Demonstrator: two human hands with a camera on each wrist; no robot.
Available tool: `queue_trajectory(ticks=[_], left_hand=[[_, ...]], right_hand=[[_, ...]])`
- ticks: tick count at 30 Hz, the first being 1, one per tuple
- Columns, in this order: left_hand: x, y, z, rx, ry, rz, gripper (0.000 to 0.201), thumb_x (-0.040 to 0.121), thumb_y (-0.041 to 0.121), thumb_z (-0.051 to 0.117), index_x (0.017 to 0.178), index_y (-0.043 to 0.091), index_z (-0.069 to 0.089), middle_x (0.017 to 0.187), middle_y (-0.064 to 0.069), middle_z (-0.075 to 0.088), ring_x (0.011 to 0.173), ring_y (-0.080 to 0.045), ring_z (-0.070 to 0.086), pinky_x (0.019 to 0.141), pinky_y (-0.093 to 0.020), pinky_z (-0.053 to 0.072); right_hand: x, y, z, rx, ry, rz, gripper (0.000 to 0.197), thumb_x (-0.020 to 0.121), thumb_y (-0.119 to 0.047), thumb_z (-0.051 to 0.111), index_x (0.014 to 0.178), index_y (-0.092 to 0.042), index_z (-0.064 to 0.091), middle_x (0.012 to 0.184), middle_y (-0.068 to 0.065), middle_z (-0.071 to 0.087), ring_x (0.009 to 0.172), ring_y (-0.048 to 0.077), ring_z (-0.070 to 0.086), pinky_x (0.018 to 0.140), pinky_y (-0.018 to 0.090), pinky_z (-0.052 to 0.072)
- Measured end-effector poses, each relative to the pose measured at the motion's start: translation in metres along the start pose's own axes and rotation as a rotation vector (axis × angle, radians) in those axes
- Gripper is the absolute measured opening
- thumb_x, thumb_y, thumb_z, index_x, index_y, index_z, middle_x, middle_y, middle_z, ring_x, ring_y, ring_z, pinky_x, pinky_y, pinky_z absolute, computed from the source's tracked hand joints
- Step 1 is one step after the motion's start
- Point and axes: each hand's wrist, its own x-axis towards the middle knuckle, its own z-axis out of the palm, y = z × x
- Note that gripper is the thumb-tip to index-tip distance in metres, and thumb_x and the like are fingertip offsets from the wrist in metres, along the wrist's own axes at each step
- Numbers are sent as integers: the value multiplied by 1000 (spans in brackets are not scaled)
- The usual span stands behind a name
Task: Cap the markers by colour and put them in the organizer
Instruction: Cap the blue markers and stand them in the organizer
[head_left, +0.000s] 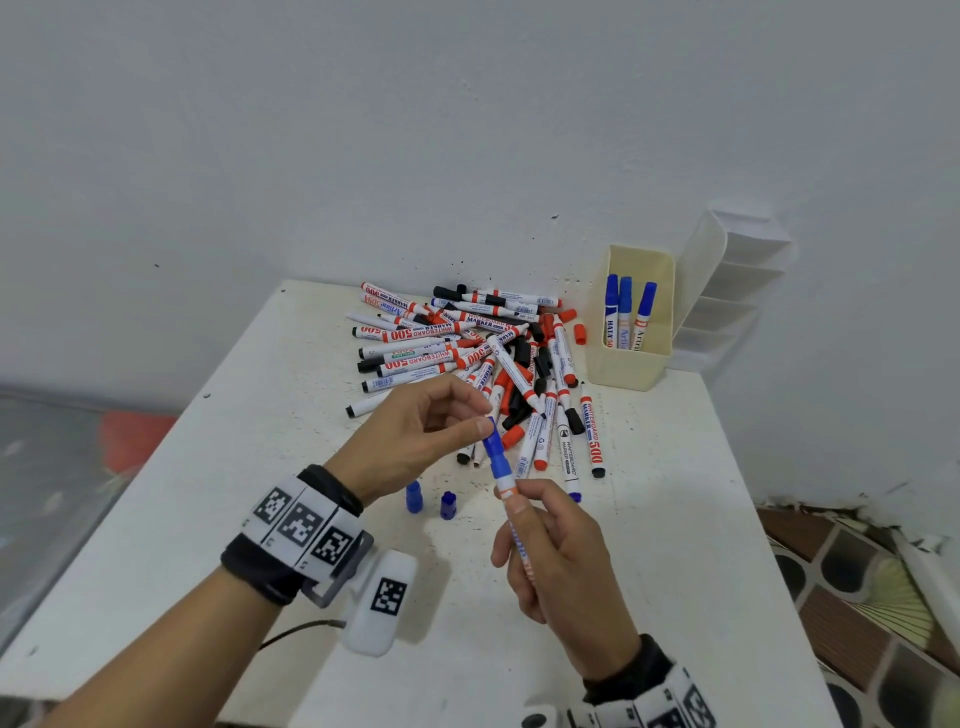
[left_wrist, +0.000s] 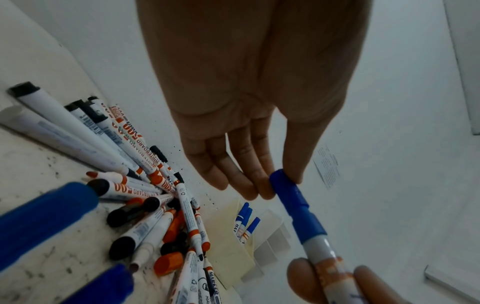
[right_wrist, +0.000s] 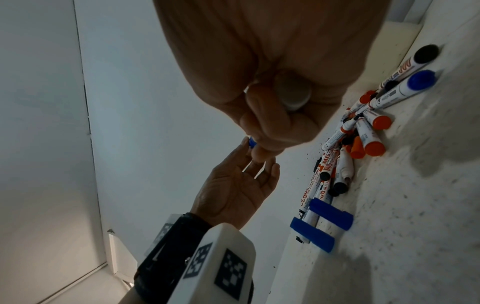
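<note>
A white counter (head_left: 675, 519) against a pale wall. At frame centre, the left hand (head_left: 410, 431) fingers pinch a blue cap (head_left: 492, 446) onto the marker (head_left: 511, 512) gripped by the right hand (head_left: 561, 566). Next, probably: press home, then carry to the organizer (head_left: 631, 364), upper right.

Left hand (head_left: 415, 426) fingers pinching; right hand (head_left: 558, 558) fingers curled, gripping.

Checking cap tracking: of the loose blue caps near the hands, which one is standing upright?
The left blue cap, nearer the left wrist, stands upright on the table. The right blue cap beside it looks tilted or lying.
</note>
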Motion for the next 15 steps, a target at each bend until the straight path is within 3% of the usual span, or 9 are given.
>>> queue_trajectory(ticks=[2, 5, 9, 12, 15], left_hand=[[2, 0, -1, -2, -21, -16, 20, 90, 17, 67, 110, 16, 67, 90, -5, 74, 91, -24, 69, 88, -32, 56], [6, -1, 2, 74, -74, -14, 14, 92, 16, 65, 104, 18, 72, 101, 1, 74, 97, -14, 69, 93, -31, 54], [8, -5, 5, 51, -86, -59, 13, 94, 16, 62, 103, 16, 71, 100, 0, 74, 97, -18, 68, 90, -35, 55], [13, -2, -5, 6, 6, -52, 12, 93, 15, 63, 103, 15, 70, 92, 5, 73, 87, -6, 68, 79, -20, 53], [15, -1, -8, 308, -111, 27, 10, 90, 21, 69, 101, 21, 70, 91, 11, 71, 85, -1, 66, 78, -16, 51]], right_hand=[[0, 0, -1, 4, -1, 17, 16, 101, -25, 46, 104, -16, 59, 62, 5, 57, 39, 13, 33, 37, 16, 27], [-1, 3, -4, 4, -2, 56, 17, 101, -26, 46, 108, -16, 59, 60, 6, 53, 39, 11, 33, 37, 16, 28], [-7, 6, -11, 32, -26, 69, 19, 102, -24, 43, 107, -15, 59, 59, 7, 51, 40, 12, 32, 37, 16, 26], [-11, 6, -16, 26, -37, 49, 22, 104, -23, 39, 102, -15, 60, 60, 7, 54, 40, 14, 33, 38, 16, 26], [-11, 11, -19, 34, 43, 9, 21, 103, -21, 39, 103, -15, 59, 62, 8, 57, 39, 17, 37, 38, 18, 30]])
